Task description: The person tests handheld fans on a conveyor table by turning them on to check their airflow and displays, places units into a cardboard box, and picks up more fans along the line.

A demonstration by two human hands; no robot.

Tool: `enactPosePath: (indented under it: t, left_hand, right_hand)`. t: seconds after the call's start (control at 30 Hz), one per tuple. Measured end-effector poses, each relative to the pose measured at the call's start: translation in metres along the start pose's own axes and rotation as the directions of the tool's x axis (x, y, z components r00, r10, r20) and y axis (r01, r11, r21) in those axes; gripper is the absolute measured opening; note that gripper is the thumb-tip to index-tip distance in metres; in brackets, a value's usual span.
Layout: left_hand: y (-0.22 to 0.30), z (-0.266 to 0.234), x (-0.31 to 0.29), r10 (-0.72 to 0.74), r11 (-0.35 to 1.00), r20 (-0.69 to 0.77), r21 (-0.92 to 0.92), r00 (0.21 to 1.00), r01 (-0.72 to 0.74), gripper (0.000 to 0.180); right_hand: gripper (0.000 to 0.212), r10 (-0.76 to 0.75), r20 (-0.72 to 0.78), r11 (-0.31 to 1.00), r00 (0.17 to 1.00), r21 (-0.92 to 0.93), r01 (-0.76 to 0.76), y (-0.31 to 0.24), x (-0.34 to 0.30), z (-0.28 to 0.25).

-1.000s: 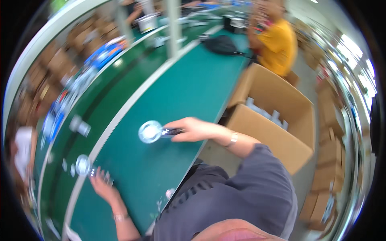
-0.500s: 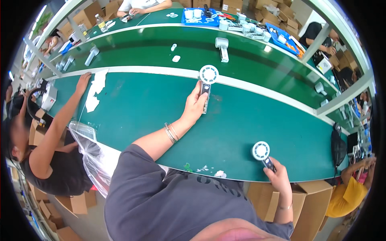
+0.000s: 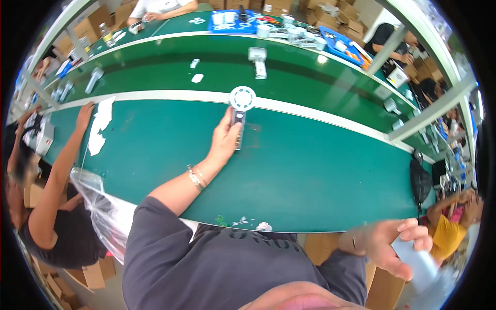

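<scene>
My left hand (image 3: 225,137) is closed round the dark handle of a small handheld fan (image 3: 242,98). Its round white head points up and away, near the bench's far white rail. At the lower right, my right hand (image 3: 395,243) grips a second, pale grey handheld fan (image 3: 419,264). That one is turned head down past the bench's front edge, and its lower end is smeared by motion. On the belt beyond the rail lies another grey fan (image 3: 258,63), with two small white pieces (image 3: 197,78) to its left.
The green bench (image 3: 310,170) has a torn white sheet (image 3: 101,124) on its left part, beside a co-worker's arm (image 3: 62,160). A black bag (image 3: 419,178) hangs at the right end. Blue trays (image 3: 232,23) of parts stand across the belt. Cardboard boxes (image 3: 382,276) sit below.
My right hand has swung outward to the right and nearer, turning its fan from head up to head down. My left hand still holds its fan upright. The whole view has shifted slightly.
</scene>
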State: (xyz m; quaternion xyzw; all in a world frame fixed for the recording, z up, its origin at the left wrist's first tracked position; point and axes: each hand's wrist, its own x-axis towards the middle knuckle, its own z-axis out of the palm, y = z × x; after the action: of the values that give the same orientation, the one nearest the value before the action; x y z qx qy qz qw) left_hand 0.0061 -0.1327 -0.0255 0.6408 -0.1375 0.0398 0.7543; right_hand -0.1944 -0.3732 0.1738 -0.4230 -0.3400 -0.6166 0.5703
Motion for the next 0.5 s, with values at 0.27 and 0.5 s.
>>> enactPosePath:
  t: [0.27, 0.5]
  left_hand:
    - [0.022, 0.002, -0.006, -0.073, 0.996, 0.011, -0.054, 0.997, 0.073, 0.050]
    - [0.026, 0.005, -0.008, -0.158, 0.987, -0.009, -0.030, 0.987, 0.157, 0.049]
  right_hand:
    - [0.054, -0.032, 0.310, 0.997, 0.950, -0.063, 0.053, 0.058, -0.031, -0.012]
    - [0.049, 0.737, 0.543, 0.666, 0.402, -0.683, -0.300, 0.045, -0.024, -0.013]
